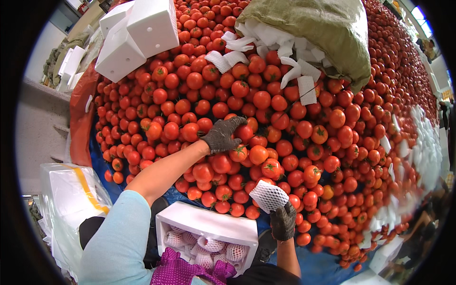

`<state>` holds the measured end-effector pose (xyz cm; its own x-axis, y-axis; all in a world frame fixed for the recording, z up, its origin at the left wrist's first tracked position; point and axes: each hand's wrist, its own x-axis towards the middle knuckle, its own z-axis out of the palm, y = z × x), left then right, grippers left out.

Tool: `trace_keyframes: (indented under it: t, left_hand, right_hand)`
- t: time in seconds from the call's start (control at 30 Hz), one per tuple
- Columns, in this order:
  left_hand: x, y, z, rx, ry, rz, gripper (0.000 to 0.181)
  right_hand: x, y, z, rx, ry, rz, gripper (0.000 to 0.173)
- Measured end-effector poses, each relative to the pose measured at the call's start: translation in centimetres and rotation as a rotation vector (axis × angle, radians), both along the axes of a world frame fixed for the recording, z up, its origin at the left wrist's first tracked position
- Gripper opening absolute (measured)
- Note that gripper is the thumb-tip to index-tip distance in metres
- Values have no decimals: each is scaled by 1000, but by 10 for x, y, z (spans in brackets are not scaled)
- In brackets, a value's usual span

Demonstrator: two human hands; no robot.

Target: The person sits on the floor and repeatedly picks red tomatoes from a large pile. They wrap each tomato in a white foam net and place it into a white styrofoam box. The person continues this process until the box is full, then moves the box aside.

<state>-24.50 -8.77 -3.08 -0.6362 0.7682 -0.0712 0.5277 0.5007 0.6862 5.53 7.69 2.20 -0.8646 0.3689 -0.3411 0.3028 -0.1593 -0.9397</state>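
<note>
My left hand (223,135), in a dark knit glove, reaches over the heap of red tomatoes, its thumb and fingers around the left side of one tomato (244,132). Whether it grips that tomato firmly I cannot tell. Lower right, my right hand (283,221), gloved too, holds a white foam net sleeve (269,196) by its lower end; no tomato shows inside the sleeve. Right in front of me, between my arms, stands a white foam box (206,221) holding several tomatoes in foam nets (211,244).
Foam boxes (153,28) rest on the heap at upper left. A green woven sack (306,21) spills foam sleeves (307,89) at the top. A plastic-wrapped foam box (67,206) stands at left. Blue sheeting (317,265) lies under the tomatoes. Another person's arm (416,226) shows at far right.
</note>
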Motion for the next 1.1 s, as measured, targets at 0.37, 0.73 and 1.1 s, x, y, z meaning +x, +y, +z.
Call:
trace_keyframes:
  t: [0.37, 0.73, 1.1]
  left_hand:
    - [-25, -16, -24, 129, -180, 487, 55]
    - [-37, 90, -17, -613, 366, 386, 28]
    - [-46, 104, -9, -740, 225, 401, 46]
  right_hand:
    - [9, 0, -5, -192, 59, -98, 37]
    - [12, 10, -14, 104, 64, -2, 50]
    - [11, 1, -7, -108, 65, -129, 49]
